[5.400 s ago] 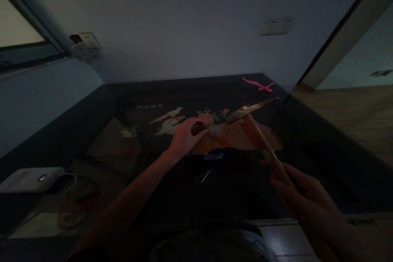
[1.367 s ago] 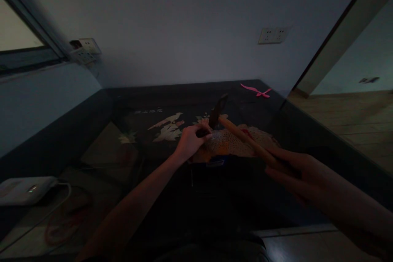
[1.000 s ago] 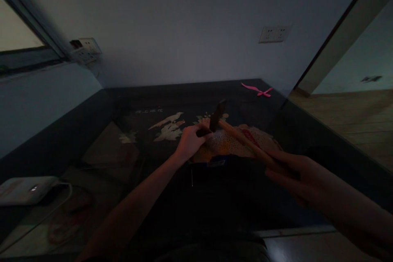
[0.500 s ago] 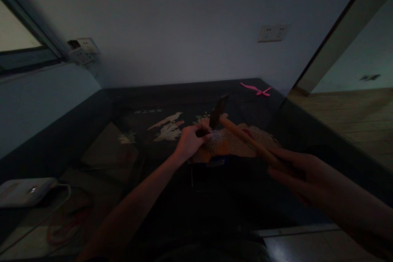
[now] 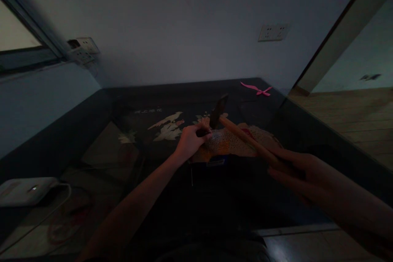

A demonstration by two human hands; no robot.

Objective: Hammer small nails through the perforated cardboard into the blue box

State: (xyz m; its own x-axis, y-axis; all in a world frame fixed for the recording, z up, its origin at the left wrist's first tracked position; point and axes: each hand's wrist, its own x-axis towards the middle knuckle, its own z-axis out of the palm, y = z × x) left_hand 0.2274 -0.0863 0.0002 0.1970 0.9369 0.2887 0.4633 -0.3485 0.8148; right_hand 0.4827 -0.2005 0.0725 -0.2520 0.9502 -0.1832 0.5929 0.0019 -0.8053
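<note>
My right hand [image 5: 294, 172] grips the wooden handle of a hammer [image 5: 242, 136] at the lower right. The dark hammer head is beside the fingertips of my left hand [image 5: 192, 139]. Those left fingers are pinched together over a flat, perforated piece of leather-like material [image 5: 225, 142] with brown and orange patches. Whatever sits in the pinch is too small and dark to make out. Under the near edge of the piece shows something blue [image 5: 217, 161]. A thin pale line, perhaps a thread or needle, lies just in front of it.
The dark table [image 5: 184, 94] has printed birds and flowers. A pink ribbon [image 5: 259, 90] lies at its far right corner. At the left is a white device [image 5: 27, 191] with a cable. Wall sockets [image 5: 272, 32] are on the wall behind.
</note>
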